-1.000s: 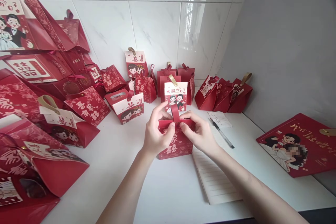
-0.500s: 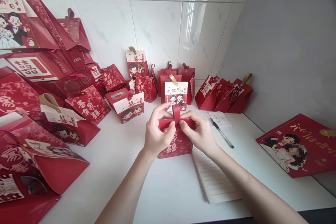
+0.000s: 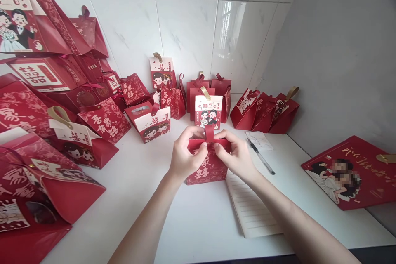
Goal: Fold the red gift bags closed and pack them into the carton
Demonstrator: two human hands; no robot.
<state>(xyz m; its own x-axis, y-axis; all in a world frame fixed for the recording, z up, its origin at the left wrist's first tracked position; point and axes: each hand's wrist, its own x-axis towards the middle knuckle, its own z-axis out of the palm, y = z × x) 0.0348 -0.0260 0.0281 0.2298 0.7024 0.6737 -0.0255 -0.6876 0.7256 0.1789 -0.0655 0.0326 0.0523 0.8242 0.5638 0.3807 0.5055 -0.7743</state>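
Note:
A red gift box [image 3: 213,170] with white lettering stands upright on the white table in front of me. Its red ribbon loop [image 3: 209,133] sticks up at the top edge. My left hand [image 3: 188,152] pinches the top edge just left of the loop, thumb in front and fingers behind. On the loop's other side, my right hand [image 3: 232,152] grips the same edge in the same way. The fingertips behind the box are partly hidden. Just beyond my hands is a white-and-red box [image 3: 208,111] with a cartoon couple.
Red gift boxes [image 3: 103,121] are piled along the left, and more boxes [image 3: 262,111] line the tiled wall. Right of my hands lie a lined notebook [image 3: 255,210], a pen [image 3: 261,156] and a paper slip [image 3: 260,140]. A flat red bag [image 3: 349,173] leans at the far right.
Both hands keep their hold on the top edge of the gift box, which stays in place. The view has shifted very slightly.

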